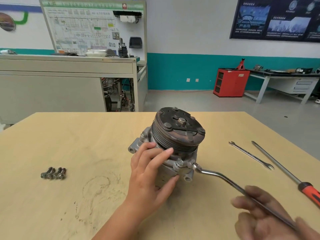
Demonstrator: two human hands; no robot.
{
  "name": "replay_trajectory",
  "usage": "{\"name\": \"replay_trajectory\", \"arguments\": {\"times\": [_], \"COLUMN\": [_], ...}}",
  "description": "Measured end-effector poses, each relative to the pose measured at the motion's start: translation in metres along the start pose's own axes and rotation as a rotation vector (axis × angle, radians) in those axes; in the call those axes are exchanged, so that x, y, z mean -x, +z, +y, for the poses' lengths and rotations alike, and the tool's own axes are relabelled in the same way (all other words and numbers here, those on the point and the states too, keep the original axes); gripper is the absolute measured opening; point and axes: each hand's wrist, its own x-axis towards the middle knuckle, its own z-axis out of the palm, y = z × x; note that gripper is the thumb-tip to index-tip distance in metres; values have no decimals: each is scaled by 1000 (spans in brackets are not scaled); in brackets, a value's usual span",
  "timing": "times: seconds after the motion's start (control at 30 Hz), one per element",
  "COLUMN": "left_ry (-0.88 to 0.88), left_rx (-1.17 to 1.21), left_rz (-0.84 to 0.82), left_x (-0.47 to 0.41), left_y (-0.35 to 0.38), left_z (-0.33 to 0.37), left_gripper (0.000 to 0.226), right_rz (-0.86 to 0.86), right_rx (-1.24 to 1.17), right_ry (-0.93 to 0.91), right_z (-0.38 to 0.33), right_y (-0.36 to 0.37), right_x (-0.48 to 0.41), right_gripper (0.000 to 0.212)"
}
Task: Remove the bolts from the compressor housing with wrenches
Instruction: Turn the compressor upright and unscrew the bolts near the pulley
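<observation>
Head cam view. Not much readable writing: the training board (93, 26) far left is covered in wiring diagrams, and the dark poster (277, 18) far right has white text, all too small and blurry to make out. No brand visible on the tools either.

The compressor (173, 146) stands mid-table (86, 144), pulley face tilted up and away. The person's left hand (152, 172) grips the housing just under the pulley, fingers spread and curled over the top, thumb on the near side. The right hand (265, 215) holds the handle end of a cranked wrench (225, 179), whose head sits on a bolt (192, 164) at the housing's near-right edge. That hand is blurred, so how the fingers wrap can't be told.

Four loose bolts (53, 173) lie in a row to the left, well apart from the compressor. Right of it lie a slim open-ended spanner (251, 155) and a long screwdriver (280, 168) with an orange handle. Far back, a red cabinet (231, 82) stands beside a grey workbench (284, 80).
</observation>
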Motion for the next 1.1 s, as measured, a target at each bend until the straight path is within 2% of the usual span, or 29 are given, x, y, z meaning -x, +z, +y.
{"name": "replay_trajectory", "arguments": {"times": [0.13,0.2,0.27,0.4,0.5,0.53,0.6,0.63,0.73,0.77,0.8,0.87,0.97,1.0,1.1], "left_ry": [-11,-17,-20,-22,-8,-7,-9,-13,-28,-30,-29,-19,9,18,30], "left_rx": [-21,-26,-33,-48,-53,-55,-60,-61,-45,-38,-31,-22,-30,-39,-38], "left_rz": [-14,-23,-25,-22,-22,-24,-28,-29,-17,-12,-9,-9,-13,-15,-12], "left_x": [-1,-1,-1,-1,-2,-2,-2,-2,-2,-2,-2,-2,-1,-1,0], "left_y": [-1,-1,-1,-1,0,0,-1,-1,0,1,2,2,1,1,1], "left_z": [0,0,0,1,3,3,3,4,5,5,6,5,3,2,1], "left_gripper": [51,46,45,47,45,44,42,41,37,36,35,32,31,32,49], "right_rz": [44,-162,-244,-122,-67,-40,8,1,-103,-51,84,300,311,316,388], "right_rx": [67,120,287,497,592,643,756,765,583,552,501,397,345,337,184], "right_ry": [18,41,60,205,244,248,253,252,149,65,-14,-121,-168,-173,-214], "right_z": [19,35,37,32,30,29,27,23,1,-2,-2,0,4,4,1], "right_y": [13,13,20,34,34,34,34,33,32,30,24,17,13,12,21], "right_x": [9,-2,-9,0,3,3,1,-1,-10,-15,-23,-43,-68,-75,-89], "right_gripper": [48,51,50,63,82,68,26,23,47,55,60,54,23,19,36]}}
